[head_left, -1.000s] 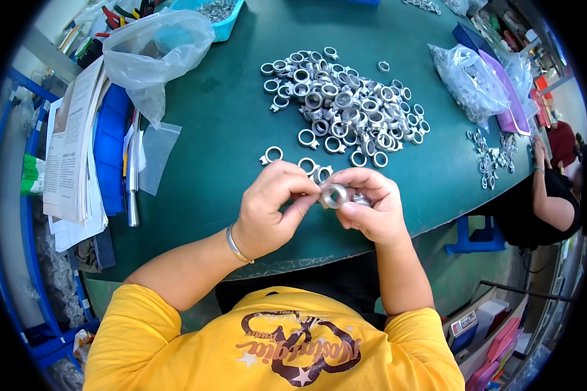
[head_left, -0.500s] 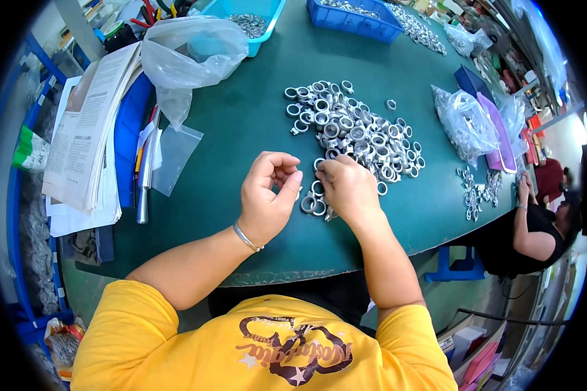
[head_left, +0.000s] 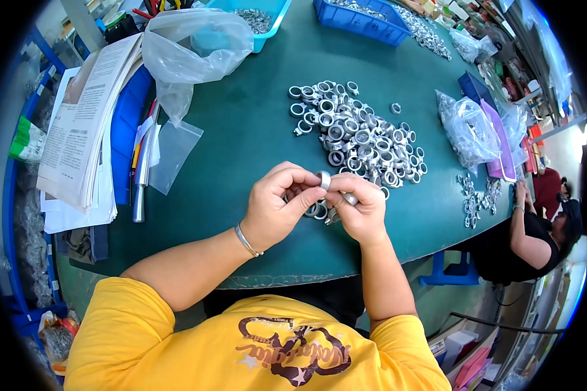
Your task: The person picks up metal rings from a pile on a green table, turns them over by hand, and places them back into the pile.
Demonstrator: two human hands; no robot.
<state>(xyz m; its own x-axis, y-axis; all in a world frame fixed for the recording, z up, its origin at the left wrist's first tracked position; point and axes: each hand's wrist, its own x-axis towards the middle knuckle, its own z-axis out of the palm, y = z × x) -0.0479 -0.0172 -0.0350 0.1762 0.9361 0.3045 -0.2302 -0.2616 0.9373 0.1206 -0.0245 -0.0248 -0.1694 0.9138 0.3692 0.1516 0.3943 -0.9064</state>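
A small silver metal ring (head_left: 324,180) is held up between the fingertips of both hands, above the near end of the pile. My left hand (head_left: 274,203) is closed, its thumb and fingers pinching the ring from the left. From the right, my right hand (head_left: 364,212) grips the same ring with its fingertips. A second silver metal piece (head_left: 350,199) shows in the curled fingers of that hand. Just beyond lies a heap of ring-shaped metal parts (head_left: 365,140) with short stems. Several more rings lie partly hidden beneath my hands.
Papers (head_left: 88,124), a clear plastic bag (head_left: 195,52) and a metal rod (head_left: 139,195) lie at the left. Turquoise (head_left: 277,31) and blue (head_left: 365,27) bins stand at the far side. A purple tray (head_left: 497,143) is at the right, where another person (head_left: 528,244) sits.
My right hand has come up from the heap with metal pieces and met my left hand. My left hand has closed on a ring. The whole view has shifted slightly.
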